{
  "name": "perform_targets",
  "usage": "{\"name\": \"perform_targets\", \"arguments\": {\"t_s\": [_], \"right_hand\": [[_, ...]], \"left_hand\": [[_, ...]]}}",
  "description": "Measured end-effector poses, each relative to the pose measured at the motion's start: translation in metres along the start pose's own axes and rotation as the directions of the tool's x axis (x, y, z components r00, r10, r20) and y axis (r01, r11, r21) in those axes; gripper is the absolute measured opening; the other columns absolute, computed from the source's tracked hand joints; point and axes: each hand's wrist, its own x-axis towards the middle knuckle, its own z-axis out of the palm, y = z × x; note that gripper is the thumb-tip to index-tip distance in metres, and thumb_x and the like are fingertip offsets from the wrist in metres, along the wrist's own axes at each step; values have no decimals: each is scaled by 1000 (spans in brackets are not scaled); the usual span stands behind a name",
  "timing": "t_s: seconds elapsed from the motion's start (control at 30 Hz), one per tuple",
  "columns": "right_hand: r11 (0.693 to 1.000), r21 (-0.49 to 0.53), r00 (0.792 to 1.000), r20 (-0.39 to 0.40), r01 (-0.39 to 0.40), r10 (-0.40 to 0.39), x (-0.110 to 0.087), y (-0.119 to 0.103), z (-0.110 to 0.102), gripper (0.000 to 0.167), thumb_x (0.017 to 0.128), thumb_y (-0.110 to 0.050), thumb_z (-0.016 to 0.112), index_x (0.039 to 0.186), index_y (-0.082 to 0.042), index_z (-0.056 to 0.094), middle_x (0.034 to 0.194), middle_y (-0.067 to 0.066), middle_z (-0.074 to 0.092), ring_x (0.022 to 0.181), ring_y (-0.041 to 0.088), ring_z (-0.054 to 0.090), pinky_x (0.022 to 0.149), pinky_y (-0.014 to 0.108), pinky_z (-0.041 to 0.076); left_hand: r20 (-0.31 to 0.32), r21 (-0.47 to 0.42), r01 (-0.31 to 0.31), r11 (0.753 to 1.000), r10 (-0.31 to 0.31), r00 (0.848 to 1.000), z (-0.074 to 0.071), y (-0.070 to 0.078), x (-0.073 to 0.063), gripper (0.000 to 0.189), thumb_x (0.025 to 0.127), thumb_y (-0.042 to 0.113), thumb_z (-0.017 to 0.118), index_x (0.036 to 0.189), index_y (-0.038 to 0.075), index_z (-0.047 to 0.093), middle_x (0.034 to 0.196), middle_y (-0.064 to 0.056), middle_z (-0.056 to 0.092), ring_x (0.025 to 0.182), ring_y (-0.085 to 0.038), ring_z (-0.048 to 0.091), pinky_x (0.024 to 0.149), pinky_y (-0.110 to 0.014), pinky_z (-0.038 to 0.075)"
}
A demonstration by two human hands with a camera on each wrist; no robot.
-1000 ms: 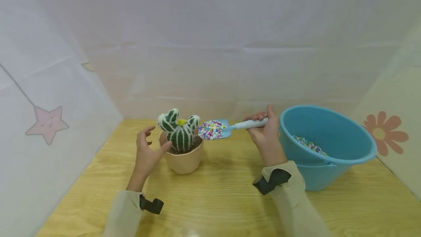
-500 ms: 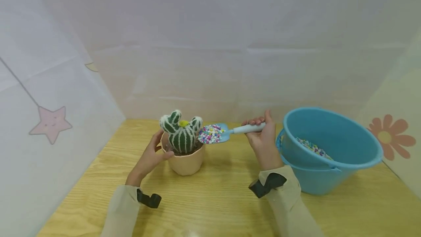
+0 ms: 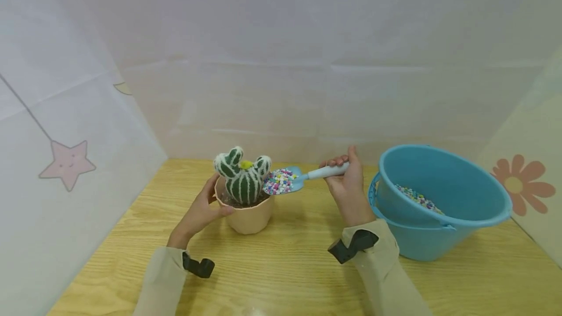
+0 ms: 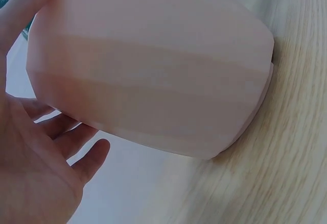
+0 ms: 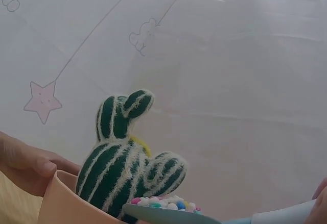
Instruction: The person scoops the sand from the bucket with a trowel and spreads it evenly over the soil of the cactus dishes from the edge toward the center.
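A peach plant pot [image 3: 251,219] stands on the table, holding a fuzzy green-and-white toy cactus [image 3: 243,185] with a yellow top. My left hand [image 3: 201,212] grips the pot's left side, thumb at the near rim and fingers round the back; the left wrist view shows the fingers [image 4: 76,137] along its wall. In my right hand [image 3: 349,190] is the white handle of a small light blue trowel [image 3: 298,179]. Its blade, heaped with multicoloured pebbles [image 3: 280,181], sits level at the pot's right rim beside the cactus, as the right wrist view also shows.
On the right stands a blue bucket [image 3: 432,240] with its handle hanging down and more coloured pebbles [image 3: 419,199] inside. The wooden table [image 3: 272,277] meets pale cloth walls at the back and both sides.
My left hand has moved in from beside the pot and taken hold of its rim. The loaded trowel has come slightly lower and closer to the pot.
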Motion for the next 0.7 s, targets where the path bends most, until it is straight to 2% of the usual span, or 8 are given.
{"name": "perform_targets", "arguments": {"t_s": [0.17, 0.37, 0.5, 0.7], "right_hand": [[995, -91, 1000, 12, 29, -28, -2, 1, 4, 48, 98, -40, 47, 60, -11, 38, 52, 1, 38, 53, 16, 39, 73, 28, 34], [986, -158, 999, 10, 54, -53, -5, 2, 6, 46, 97, -41, 46, 62, -12, 38, 54, 0, 39, 54, 15, 40, 74, 28, 34], [980, -186, 997, 11, 74, -73, -5, 4, 7, 46, 97, -40, 47, 61, -12, 38, 54, 0, 39, 55, 14, 40, 78, 28, 34], [965, -241, 994, 24, 106, -103, -6, 4, 9, 46, 97, -40, 48, 61, -13, 39, 53, -1, 40, 55, 14, 41, 79, 29, 34]], "left_hand": [[2, 29, 15, 999, -15, 1000, 0, 3, 1, 96, 83, 22, 74, 154, 12, 11, 156, -22, 19, 136, -46, 31, 106, -62, 31], [6, 35, -22, 999, 22, 1000, -1, 6, 1, 94, 82, 21, 75, 153, 9, 15, 154, -21, 25, 137, -42, 31, 107, -58, 33], [14, 51, -25, 998, 25, 1000, -3, 7, 0, 92, 83, 19, 74, 153, 7, 16, 151, -23, 30, 135, -41, 34, 106, -58, 34], [25, 67, -13, 998, 12, 1000, -5, 11, -2, 93, 83, 21, 74, 152, 4, 15, 153, -25, 25, 136, -43, 30, 105, -58, 33]]}}
